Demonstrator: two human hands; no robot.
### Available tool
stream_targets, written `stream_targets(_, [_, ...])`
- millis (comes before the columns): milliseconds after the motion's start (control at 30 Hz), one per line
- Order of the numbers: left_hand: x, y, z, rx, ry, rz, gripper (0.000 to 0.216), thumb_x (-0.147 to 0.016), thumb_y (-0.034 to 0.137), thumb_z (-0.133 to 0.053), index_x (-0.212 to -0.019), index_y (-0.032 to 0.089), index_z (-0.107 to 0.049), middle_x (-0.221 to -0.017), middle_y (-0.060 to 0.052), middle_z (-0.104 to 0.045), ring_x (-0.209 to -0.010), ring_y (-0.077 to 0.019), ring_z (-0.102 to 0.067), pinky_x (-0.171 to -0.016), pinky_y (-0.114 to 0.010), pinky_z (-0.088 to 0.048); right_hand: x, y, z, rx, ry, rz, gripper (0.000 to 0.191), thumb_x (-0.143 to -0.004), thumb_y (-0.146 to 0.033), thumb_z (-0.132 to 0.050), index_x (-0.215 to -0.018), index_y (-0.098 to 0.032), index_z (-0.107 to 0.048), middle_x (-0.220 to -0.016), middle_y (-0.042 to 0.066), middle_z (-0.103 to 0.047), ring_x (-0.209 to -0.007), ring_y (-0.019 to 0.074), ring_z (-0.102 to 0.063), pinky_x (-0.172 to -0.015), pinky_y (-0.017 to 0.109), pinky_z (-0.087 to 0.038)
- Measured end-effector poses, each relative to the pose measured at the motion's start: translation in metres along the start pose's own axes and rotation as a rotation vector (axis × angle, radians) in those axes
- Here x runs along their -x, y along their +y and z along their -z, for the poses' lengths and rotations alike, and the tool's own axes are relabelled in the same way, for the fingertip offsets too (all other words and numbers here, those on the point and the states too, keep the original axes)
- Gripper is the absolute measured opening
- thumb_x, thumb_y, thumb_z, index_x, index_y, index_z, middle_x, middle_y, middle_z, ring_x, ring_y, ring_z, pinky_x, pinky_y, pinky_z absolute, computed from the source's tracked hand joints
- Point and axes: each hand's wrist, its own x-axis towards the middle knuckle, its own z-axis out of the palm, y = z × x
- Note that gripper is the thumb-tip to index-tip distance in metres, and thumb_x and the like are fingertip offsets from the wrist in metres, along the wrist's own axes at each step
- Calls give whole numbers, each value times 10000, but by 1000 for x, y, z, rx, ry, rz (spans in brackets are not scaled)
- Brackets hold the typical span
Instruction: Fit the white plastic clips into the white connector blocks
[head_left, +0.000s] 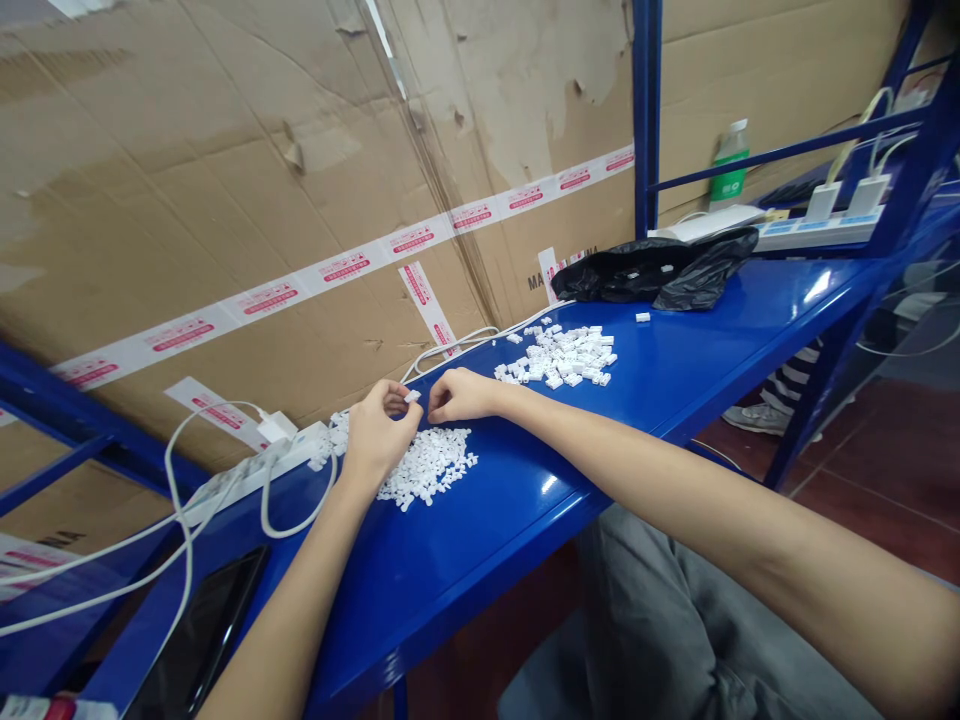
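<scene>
Grey trousers (675, 630) fill the lap below the bench's front edge, and both bare forearms reach up over that edge to meet near the back of the blue bench (480, 530).

The left hand (379, 432) has its thumb and forefinger pinched on a small white piece (412, 396), held just clear of the bench top. The right hand (461, 395) lies just beside it towards the bench's right end. Its fingers (437, 408) are bunched closed and point at the piece, almost touching it. Whether they grip a piece of their own is hidden. So the piece sits between the two hands, at the left hand's fingertips, and the left hand is the nearer one.

The piece is a tiny, blocky bit of white plastic, too small here to tell which way its long axis runs.

Just below the left hand, towards the front edge, lies the near pile (429, 465) of like white pieces, its edge under the heel of that hand. A far pile (564, 356) lies well apart towards the right end, and a black bag (660, 272) is beyond it. Towards the left end sit a power strip (251, 468) with white cables and a dark phone (202, 630).
</scene>
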Motion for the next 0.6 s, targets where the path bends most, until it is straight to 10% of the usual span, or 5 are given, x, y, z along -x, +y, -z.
stream_targets(600, [1, 2, -2, 41, -25, 2, 288, -722, 305, -604, -896, 124, -746, -806, -92, -783, -745, -233, -749, -758, -324, -603, -1, -12, -11, 19, -14, 53, 155, -715, -46, -697, -588, -131, -667, -564, -24, -638, -615, 120, -582, -613, 223, -376])
